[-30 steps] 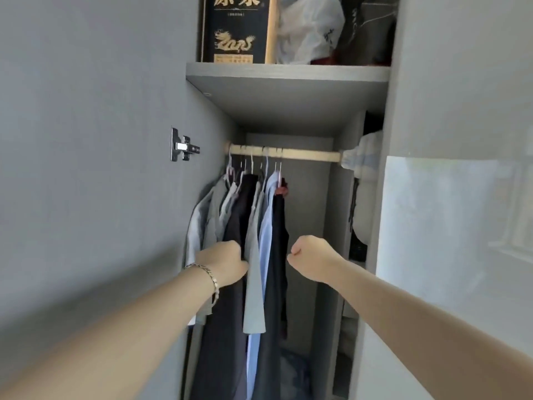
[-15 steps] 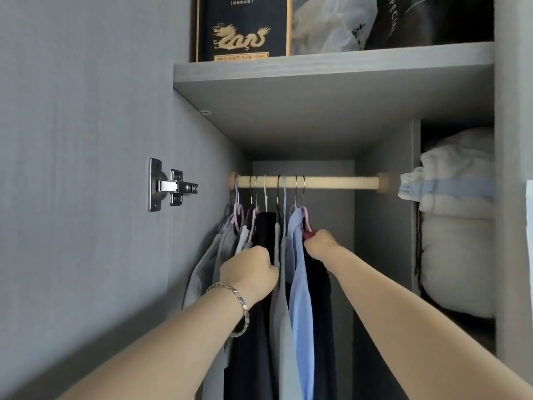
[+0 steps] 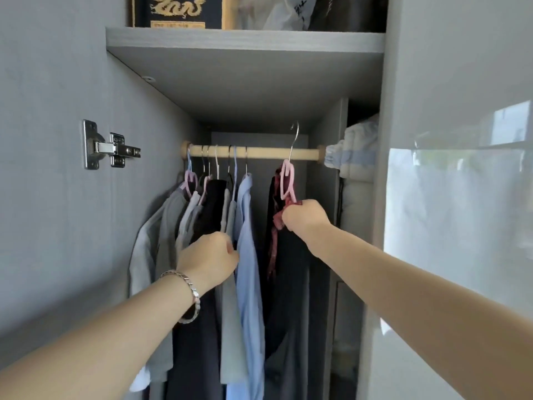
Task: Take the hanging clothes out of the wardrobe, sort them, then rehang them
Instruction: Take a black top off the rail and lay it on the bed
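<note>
A wooden rail (image 3: 259, 153) crosses the wardrobe. Several garments hang from it on the left: grey shirts (image 3: 161, 232), a black garment (image 3: 212, 209) and a light blue shirt (image 3: 249, 255). My right hand (image 3: 305, 216) grips a pink hanger (image 3: 287, 180) carrying a dark garment with a red plaid part (image 3: 284, 269). That hanger's metal hook (image 3: 294, 140) is raised above the rail, off it, at the right end. My left hand (image 3: 209, 256), with a silver bracelet, is closed on the hanging clothes beside the blue shirt.
A grey shelf (image 3: 245, 41) above the rail holds a black box with a gold dragon (image 3: 176, 10) and bags. The open door with a metal hinge (image 3: 106, 147) stands at left. Folded bedding (image 3: 357, 151) fills the compartment at right, beside a glossy panel (image 3: 458, 226).
My right hand has pulled the pink hanger with the dark garment rightward, away from the other clothes, and lifted its hook above the rail. My left hand stays on the remaining clothes.
</note>
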{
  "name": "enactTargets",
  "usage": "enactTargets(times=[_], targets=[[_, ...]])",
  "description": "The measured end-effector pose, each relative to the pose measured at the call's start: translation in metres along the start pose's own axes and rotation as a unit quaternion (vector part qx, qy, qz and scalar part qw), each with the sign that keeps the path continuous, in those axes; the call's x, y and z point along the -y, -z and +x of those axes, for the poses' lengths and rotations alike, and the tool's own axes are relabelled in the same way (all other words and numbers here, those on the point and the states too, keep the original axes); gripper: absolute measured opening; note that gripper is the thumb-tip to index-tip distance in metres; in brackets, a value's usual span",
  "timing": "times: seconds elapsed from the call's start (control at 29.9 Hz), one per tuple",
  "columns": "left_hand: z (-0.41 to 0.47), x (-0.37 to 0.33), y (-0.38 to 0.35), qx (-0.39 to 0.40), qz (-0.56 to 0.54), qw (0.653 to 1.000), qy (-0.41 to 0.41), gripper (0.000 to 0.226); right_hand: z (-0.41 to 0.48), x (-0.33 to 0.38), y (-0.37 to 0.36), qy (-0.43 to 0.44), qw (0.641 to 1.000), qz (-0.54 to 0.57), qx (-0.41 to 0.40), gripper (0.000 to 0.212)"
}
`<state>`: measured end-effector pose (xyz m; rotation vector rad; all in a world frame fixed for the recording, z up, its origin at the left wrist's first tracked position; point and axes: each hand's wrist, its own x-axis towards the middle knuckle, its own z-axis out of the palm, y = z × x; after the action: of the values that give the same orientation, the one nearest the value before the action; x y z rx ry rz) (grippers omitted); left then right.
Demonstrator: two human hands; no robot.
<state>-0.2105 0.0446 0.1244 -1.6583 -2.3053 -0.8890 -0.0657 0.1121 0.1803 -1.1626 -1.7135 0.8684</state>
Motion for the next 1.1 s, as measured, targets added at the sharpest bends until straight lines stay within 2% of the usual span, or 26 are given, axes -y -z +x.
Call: enactTargets(times=[0.07,0.17,0.27,0.33,0.44,0.6,0.7,0.87,1.0,1.1], targets=[[-0.02,-0.008,-0.009,0.037,-0.011,0.999,0.002,0.02,-0.037,-0.012,0.016,-0.012,1.0,-0.02,0.019,0.017],[-0.05,-0.018,-0.027,0.113,-0.041,0.993,0.011,0.029,-0.088,-0.035,0.035,-0.059,0.997,-0.031,0.04,0.011],[-0.078,-0.029,-0.049,0.171,-0.074,0.983,-0.002,0.031,-0.136,-0.063,0.052,-0.049,0.993,-0.09,0.065,0.027],[-0.097,-0.038,-0.062,0.193,-0.07,0.978,-0.027,0.035,-0.175,-0.077,0.065,-0.066,0.989,-0.119,0.065,0.029],[-0.128,-0.054,-0.081,0.231,-0.063,0.968,-0.068,0.038,-0.238,-0.095,0.085,-0.141,0.978,-0.148,0.032,0.026],[-0.203,-0.084,-0.105,0.299,-0.024,0.936,-0.183,0.028,-0.368,-0.117,0.117,-0.257,0.952,-0.159,-0.05,0.032],[-0.27,-0.108,-0.114,0.359,-0.024,0.897,-0.259,0.024,-0.462,-0.129,0.134,-0.328,0.928,-0.138,-0.107,0.031],[-0.409,-0.15,-0.123,0.443,-0.061,0.816,-0.366,0.016,-0.618,-0.141,0.139,-0.398,0.874,-0.124,-0.249,0.034],[-0.528,-0.174,-0.117,0.51,-0.087,0.739,-0.432,0.013,-0.729,-0.133,0.122,-0.428,0.833,-0.086,-0.34,0.019],[-0.615,-0.184,-0.101,0.523,-0.072,0.681,-0.507,0.016,-0.805,-0.111,0.103,-0.422,0.804,-0.031,-0.418,0.009]])
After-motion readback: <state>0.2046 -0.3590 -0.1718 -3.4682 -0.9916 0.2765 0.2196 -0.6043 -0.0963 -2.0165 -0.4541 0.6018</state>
